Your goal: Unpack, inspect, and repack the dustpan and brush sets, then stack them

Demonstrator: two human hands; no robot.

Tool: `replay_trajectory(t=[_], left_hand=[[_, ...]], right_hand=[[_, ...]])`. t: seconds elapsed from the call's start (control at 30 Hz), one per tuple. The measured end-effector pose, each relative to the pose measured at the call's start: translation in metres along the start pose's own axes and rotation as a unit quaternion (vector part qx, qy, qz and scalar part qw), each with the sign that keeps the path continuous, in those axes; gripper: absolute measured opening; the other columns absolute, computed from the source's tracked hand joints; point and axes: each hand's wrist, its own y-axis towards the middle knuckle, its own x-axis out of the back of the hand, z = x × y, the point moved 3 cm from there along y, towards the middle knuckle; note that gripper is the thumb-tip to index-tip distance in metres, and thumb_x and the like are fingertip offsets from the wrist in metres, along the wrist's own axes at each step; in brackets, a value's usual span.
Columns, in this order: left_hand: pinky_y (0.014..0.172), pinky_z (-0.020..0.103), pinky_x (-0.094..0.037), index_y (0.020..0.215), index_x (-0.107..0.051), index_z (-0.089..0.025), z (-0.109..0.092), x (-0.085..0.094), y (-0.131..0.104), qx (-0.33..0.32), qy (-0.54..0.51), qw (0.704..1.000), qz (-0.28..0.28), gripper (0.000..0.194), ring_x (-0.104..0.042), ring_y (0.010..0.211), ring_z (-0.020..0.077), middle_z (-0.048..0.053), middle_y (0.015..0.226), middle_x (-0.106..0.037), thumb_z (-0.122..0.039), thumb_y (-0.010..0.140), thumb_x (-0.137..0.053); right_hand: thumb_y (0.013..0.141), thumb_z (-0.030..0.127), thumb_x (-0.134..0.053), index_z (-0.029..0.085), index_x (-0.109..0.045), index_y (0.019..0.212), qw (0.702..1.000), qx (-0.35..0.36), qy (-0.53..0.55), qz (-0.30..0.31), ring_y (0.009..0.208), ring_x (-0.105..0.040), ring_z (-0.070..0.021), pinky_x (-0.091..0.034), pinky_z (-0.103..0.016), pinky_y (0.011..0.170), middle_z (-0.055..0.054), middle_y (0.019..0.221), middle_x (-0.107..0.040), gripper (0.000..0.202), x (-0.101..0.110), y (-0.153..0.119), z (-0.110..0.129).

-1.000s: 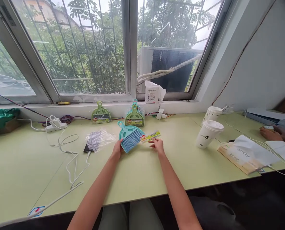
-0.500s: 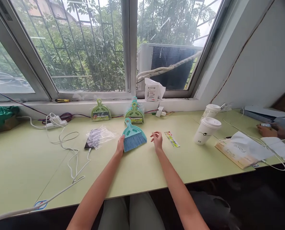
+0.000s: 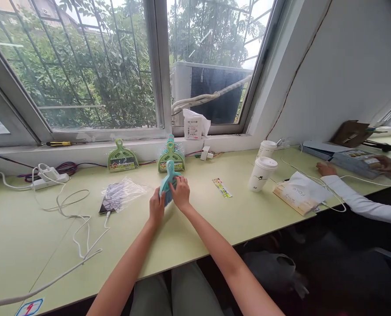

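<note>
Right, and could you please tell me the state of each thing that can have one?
Turquoise dustpan set: gripped by left hand and right hand, handle up.
Label strip: flat on the table.
Phone: cable plugged in, partly under clear wrapper.
Front cup: upright, lid on.
Rear cup: upright, lidded.
Tissue pack: lying flat.
Power strip: adapter plugged in.
Screwdriver: lying on the sill.
Single green dustpan set: standing upright.

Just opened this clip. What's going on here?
The person's left hand and right hand both hold a blue-green dustpan and brush over the light green table. A printed label strip lies to the right. Clear plastic wrapping lies on the left, partly over a phone. Behind, a green set stands beside a stack of sets.
</note>
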Motion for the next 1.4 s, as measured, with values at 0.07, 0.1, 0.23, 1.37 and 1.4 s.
replay_trajectory(t=[0.07, 0.1, 0.23, 1.37, 1.4], left_hand=[[0.081, 0.032, -0.043, 0.116, -0.056, -0.020, -0.003, 0.003, 0.001, -0.019, -0.005, 1.000, -0.012, 0.041, -0.059, 0.093, 0.0227, 0.009, 0.102, -0.065, -0.047, 0.091, -0.037], [0.085, 0.032, -0.043, 0.116, -0.057, -0.020, -0.002, 0.004, 0.004, -0.018, -0.024, 0.999, -0.025, 0.042, -0.059, 0.099, 0.0232, 0.009, 0.107, -0.065, -0.047, 0.091, -0.037], [0.078, 0.030, -0.046, 0.096, -0.065, -0.016, 0.017, 0.000, 0.022, 0.049, -0.111, 0.993, -0.003, 0.043, -0.060, 0.089, 0.0230, 0.007, 0.091, -0.067, -0.050, 0.085, -0.042], [0.071, 0.034, -0.049, 0.082, -0.073, -0.021, 0.053, 0.044, 0.035, 0.104, 0.089, 0.982, -0.131, 0.027, -0.063, 0.070, 0.0208, 0.004, 0.074, -0.068, -0.042, 0.071, -0.059], [0.071, 0.035, -0.049, 0.082, -0.073, -0.021, 0.054, 0.044, 0.035, 0.105, 0.084, 0.983, -0.127, 0.026, -0.063, 0.068, 0.0203, 0.004, 0.075, -0.069, -0.041, 0.071, -0.060]], right_hand=[[0.089, 0.037, -0.052, 0.019, -0.058, 0.103, 1.000, -0.010, -0.006, 0.009, 0.104, -0.051, -0.0241, -0.044, -0.034, 0.085, -0.010, 0.108, -0.057, 0.024, -0.004, 0.005, 0.004], [0.087, 0.037, -0.053, 0.018, -0.058, 0.100, 1.000, -0.012, -0.009, 0.013, 0.102, -0.051, -0.0239, -0.045, -0.034, 0.084, -0.010, 0.106, -0.056, 0.023, -0.005, 0.008, 0.006], [0.082, 0.034, -0.058, 0.018, -0.059, 0.091, 0.999, -0.013, -0.051, -0.001, 0.101, -0.049, -0.0245, -0.044, -0.034, 0.084, -0.010, 0.100, -0.052, 0.019, 0.008, 0.020, 0.010], [0.084, 0.017, -0.049, 0.022, -0.064, 0.086, 0.984, -0.164, -0.046, -0.051, 0.096, -0.056, -0.0215, -0.039, -0.028, 0.074, -0.005, 0.094, -0.067, 0.015, 0.023, 0.019, -0.134], [0.084, 0.017, -0.050, 0.023, -0.064, 0.085, 0.985, -0.159, -0.042, -0.054, 0.095, -0.056, -0.0216, -0.040, -0.028, 0.074, -0.005, 0.093, -0.067, 0.015, 0.022, 0.019, -0.134]])
